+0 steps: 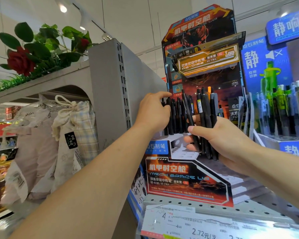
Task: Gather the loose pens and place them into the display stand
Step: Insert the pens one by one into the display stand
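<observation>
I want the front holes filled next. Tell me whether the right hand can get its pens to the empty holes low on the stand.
Probably yes. The right hand holds its bundle of black pens just above the empty holes, with nothing between them.

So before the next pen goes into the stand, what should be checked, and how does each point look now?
1. Right hand grips the bundle of pens: ok.
2. Left hand is at the pens standing in the stand: ok.
3. Free holes in the stand's tray: ok, several show.
4. Stand sits upright on the shelf: ok.
5. One pen singled out from the bundle: cannot tell.
6. Tips point down: cannot tell.
</observation>
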Demonstrator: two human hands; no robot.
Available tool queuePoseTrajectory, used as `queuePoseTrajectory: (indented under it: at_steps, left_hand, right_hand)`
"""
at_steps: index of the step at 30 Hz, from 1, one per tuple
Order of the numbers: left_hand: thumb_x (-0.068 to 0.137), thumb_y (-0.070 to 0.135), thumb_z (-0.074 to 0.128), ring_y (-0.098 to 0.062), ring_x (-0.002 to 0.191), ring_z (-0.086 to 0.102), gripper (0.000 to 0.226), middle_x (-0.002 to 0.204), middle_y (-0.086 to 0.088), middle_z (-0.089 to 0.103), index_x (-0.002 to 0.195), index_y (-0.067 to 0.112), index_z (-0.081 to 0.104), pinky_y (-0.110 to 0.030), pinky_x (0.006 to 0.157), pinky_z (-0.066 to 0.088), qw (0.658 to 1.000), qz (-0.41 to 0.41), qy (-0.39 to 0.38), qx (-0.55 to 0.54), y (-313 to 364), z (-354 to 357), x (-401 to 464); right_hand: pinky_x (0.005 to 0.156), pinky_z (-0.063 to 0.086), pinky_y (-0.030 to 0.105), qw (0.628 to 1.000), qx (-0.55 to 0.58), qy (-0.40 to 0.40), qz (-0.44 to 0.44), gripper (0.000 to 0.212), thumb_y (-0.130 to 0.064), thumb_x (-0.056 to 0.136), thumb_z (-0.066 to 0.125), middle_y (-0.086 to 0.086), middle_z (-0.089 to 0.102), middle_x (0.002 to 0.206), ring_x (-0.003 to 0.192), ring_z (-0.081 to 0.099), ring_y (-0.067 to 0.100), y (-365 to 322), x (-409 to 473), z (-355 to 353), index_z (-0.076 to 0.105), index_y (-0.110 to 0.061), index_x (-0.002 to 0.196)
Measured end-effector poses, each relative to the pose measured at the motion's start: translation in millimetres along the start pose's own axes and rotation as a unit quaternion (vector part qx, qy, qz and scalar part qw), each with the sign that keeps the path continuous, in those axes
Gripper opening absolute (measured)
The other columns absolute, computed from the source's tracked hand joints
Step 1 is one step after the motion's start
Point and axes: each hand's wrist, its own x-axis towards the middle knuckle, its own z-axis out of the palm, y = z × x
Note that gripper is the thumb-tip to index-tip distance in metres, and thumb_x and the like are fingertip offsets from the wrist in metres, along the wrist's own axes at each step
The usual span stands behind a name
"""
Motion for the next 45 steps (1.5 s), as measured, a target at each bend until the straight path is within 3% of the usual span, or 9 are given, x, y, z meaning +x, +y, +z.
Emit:
queuePoseTrajectory:
  at_steps: [4,7,11,15,19,24,32,41,45]
  left_hand:
    - [0.098,0.016,0.058,0.004,0.077,0.050,0.037,0.138,-0.003,0.056,0.132,0.032,0.061,-0.011,0.076,0.039,1.000,-0.015,-0.016,-0.014,1,1,2]
    - [0.096,0.007,0.055,-0.001,0.086,0.054,0.047,0.135,0.000,0.055,0.136,0.033,0.055,-0.014,0.075,0.044,0.997,-0.041,-0.020,-0.063,-1,0,4]
    - [0.099,0.006,0.045,-0.001,0.075,0.056,0.054,0.121,0.012,0.054,0.143,0.037,0.044,-0.010,0.050,0.041,0.977,-0.094,0.021,-0.190,2,-7,2]
    - [0.100,0.016,0.050,-0.001,0.098,0.060,0.028,0.107,0.017,0.064,0.116,0.034,0.064,-0.018,0.082,0.049,0.969,-0.037,0.086,-0.228,9,-11,-8]
    - [0.097,0.029,0.062,-0.006,0.067,0.070,0.024,0.083,0.008,0.071,0.120,0.034,0.062,-0.022,0.060,0.054,0.974,-0.022,-0.025,-0.222,17,-9,-20]
    - [0.090,0.026,0.073,-0.006,0.072,0.073,0.045,0.082,0.007,0.074,0.130,0.033,0.053,-0.026,0.065,0.060,0.980,-0.030,-0.055,-0.190,19,-6,-22]
    - [0.094,0.013,0.065,-0.008,0.072,0.073,0.034,0.083,-0.001,0.075,0.117,0.035,0.053,-0.016,0.058,0.055,0.951,-0.037,0.088,-0.293,13,-10,-27]
    - [0.097,0.014,0.061,-0.001,0.083,0.068,0.038,0.094,0.011,0.068,0.115,0.046,0.051,-0.030,0.068,0.063,0.951,0.027,0.190,-0.242,13,-9,-33]
    - [0.097,0.019,0.062,0.001,0.081,0.065,0.033,0.089,0.014,0.065,0.108,0.048,0.053,-0.037,0.075,0.062,0.965,0.030,0.173,-0.196,13,-8,-34]
  right_hand:
    - [0.061,0.060,0.032,1.000,-0.007,-0.003,-0.009,0.021,-0.005,0.091,0.073,0.012,0.070,0.076,0.064,0.070,0.021,3,2,-1,0.067,-0.005,0.111]
    - [0.057,0.055,0.024,1.000,-0.027,0.004,-0.010,0.016,-0.007,0.089,0.076,0.009,0.068,0.069,0.058,0.065,0.018,4,3,-3,0.069,-0.004,0.103]
    - [0.054,0.053,0.023,0.999,-0.045,0.015,-0.018,0.009,-0.009,0.087,0.078,0.010,0.068,0.066,0.055,0.062,0.020,4,3,-3,0.071,-0.005,0.090]
    - [0.046,0.047,0.017,0.993,-0.101,0.035,-0.041,0.019,-0.014,0.086,0.080,0.005,0.066,0.054,0.049,0.063,0.016,4,4,-1,0.065,-0.006,0.077]
    - [0.040,0.043,0.016,0.990,-0.120,0.047,-0.051,0.026,-0.016,0.085,0.081,-0.001,0.062,0.046,0.042,0.060,0.013,4,4,2,0.060,-0.011,0.069]
    - [0.048,0.050,0.019,0.991,-0.113,0.040,-0.057,0.013,-0.018,0.086,0.081,0.002,0.069,0.057,0.050,0.064,0.013,5,4,1,0.069,-0.013,0.085]
    - [0.058,0.062,0.032,0.999,-0.032,0.032,-0.026,0.009,-0.022,0.099,0.065,0.000,0.077,0.075,0.074,0.077,0.017,4,9,3,0.072,-0.022,0.105]
    - [0.047,0.049,0.025,0.998,-0.026,0.052,0.003,0.027,-0.020,0.103,0.057,0.005,0.056,0.080,0.047,0.051,0.013,7,16,-5,0.054,-0.014,0.130]
    - [0.048,0.046,0.025,0.998,-0.055,0.034,0.005,0.007,-0.019,0.102,0.058,0.004,0.053,0.075,0.051,0.045,0.014,6,15,-5,0.057,-0.013,0.107]
